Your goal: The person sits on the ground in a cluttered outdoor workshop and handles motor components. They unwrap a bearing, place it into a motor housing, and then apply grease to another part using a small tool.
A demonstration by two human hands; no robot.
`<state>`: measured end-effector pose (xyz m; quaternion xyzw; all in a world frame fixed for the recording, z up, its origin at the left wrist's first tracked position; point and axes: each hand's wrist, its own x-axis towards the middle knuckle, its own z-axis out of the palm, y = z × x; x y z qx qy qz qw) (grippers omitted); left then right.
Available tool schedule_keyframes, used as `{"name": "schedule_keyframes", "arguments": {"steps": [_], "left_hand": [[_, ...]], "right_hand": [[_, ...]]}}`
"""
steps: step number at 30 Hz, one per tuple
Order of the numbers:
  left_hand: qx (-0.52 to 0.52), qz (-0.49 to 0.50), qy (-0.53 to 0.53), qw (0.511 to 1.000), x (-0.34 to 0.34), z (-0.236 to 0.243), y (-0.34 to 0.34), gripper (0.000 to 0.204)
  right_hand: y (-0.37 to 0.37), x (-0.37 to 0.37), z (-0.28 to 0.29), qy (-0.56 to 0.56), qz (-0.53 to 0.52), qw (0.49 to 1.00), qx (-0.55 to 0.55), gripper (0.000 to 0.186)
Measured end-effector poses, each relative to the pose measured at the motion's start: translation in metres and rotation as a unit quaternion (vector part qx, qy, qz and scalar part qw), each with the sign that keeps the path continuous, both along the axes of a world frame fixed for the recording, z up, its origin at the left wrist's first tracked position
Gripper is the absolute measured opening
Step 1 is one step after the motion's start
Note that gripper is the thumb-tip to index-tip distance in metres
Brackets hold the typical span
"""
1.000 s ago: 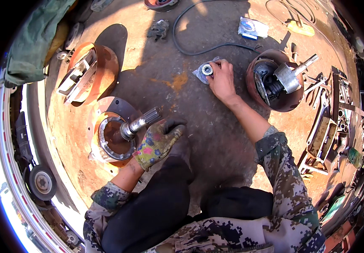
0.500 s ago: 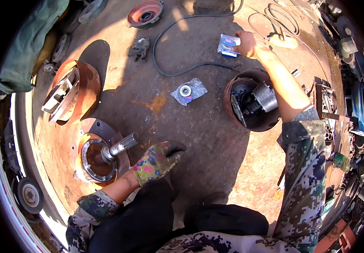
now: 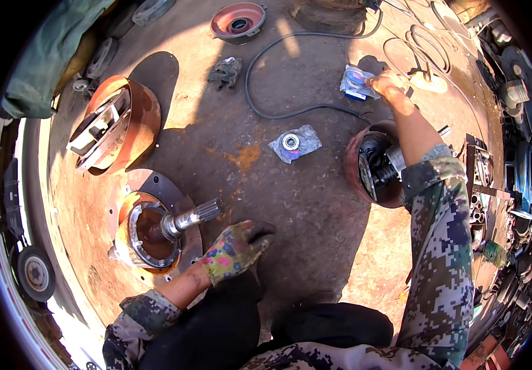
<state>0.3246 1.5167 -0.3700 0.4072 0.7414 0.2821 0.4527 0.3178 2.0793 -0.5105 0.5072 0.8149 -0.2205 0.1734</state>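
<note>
My right hand (image 3: 389,82) is bare and reaches far forward. Its fingers are closed at the right edge of a clear plastic bag (image 3: 353,78), which lies over a small blue box (image 3: 356,96). My left hand (image 3: 236,249), in a flowered glove with dark fingertips, rests near my knee, fingers loosely bent and apart, nothing in them. Beside it a splined shaft (image 3: 193,217) sticks out of a rusty flanged housing (image 3: 156,180). Between my hands, farther off, a ball bearing (image 3: 290,142) lies on another clear plastic bag (image 3: 311,139).
A rusty drum (image 3: 359,161) with metal parts inside stands under my right forearm. Another drum (image 3: 144,120) lies at the left. A black cable (image 3: 253,92) curves over the ground near a grey glove (image 3: 226,73) and a red hub (image 3: 255,17). Metal parts crowd the right edge.
The whole view has shifted, so things on the ground sit farther right and lower. My right fingers have drawn back slightly to the bag's edge. The left hand stays near my knee.
</note>
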Motion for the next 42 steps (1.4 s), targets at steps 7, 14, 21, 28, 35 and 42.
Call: {"name": "schedule_keyframes", "arguments": {"steps": [7, 14, 21, 28, 35, 42], "left_hand": [[-0.015, 0.006, -0.088, 0.996, 0.006, 0.0, 0.024, 0.025], [-0.05, 0.037, -0.097, 0.993, 0.005, 0.0, 0.021, 0.033], [0.119, 0.225, -0.324, 0.911, 0.019, -0.023, 0.04, 0.058], [-0.017, 0.155, -0.484, 0.861, 0.045, -0.017, 0.071, 0.06], [-0.065, 0.135, -0.329, 0.932, 0.065, -0.016, 0.099, 0.048], [-0.006, 0.018, 0.001, 1.0, 0.085, -0.008, 0.115, 0.027]], "right_hand": [[0.023, 0.034, -0.004, 0.18, -0.157, 0.969, -0.057, 0.043], [-0.115, 0.018, 0.137, 0.362, -0.022, 0.928, -0.083, 0.027], [-0.244, 0.135, 0.195, 0.501, 0.004, 0.808, -0.309, 0.014], [-0.313, 0.232, 0.129, 0.508, -0.164, 0.681, -0.502, 0.019], [-0.332, 0.276, 0.096, 0.495, -0.385, 0.54, -0.561, 0.043], [-0.359, 0.285, 0.058, 0.452, -0.464, 0.365, -0.669, 0.053]]}}
